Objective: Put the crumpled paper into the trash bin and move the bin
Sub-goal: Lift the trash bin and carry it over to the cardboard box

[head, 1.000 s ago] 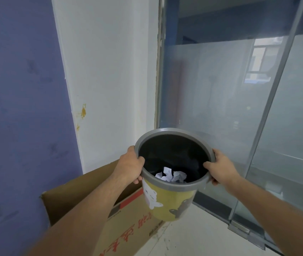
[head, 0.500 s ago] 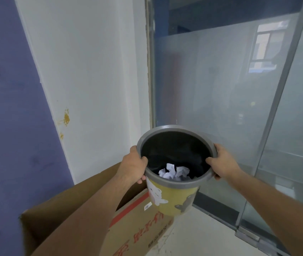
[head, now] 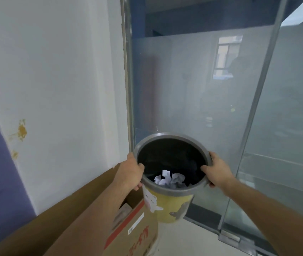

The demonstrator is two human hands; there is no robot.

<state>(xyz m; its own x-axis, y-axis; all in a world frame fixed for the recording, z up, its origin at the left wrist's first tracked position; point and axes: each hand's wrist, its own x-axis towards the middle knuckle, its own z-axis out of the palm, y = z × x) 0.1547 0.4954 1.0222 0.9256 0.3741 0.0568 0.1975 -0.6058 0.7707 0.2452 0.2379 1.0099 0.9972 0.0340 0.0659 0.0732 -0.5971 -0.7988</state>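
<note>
I hold a yellow trash bin [head: 167, 207] with a grey rim and a black inside up in the air, in front of a glass wall. My left hand [head: 129, 172] grips the left side of the rim, thumb over the edge. On the right side of the rim my right hand [head: 216, 171] grips the same way. White crumpled paper [head: 169, 179] lies at the bottom of the bin, beside something grey.
An open cardboard box [head: 124, 235] with red print stands on the floor below my left arm, against a white wall [head: 58, 89]. Frosted glass panels [head: 193, 98] with metal frames fill the right. Pale floor [head: 187, 241] shows under the bin.
The view has swung to the left and closer to the corner. The bin stays held in both hands, now slightly lower in view and nearer the glass.
</note>
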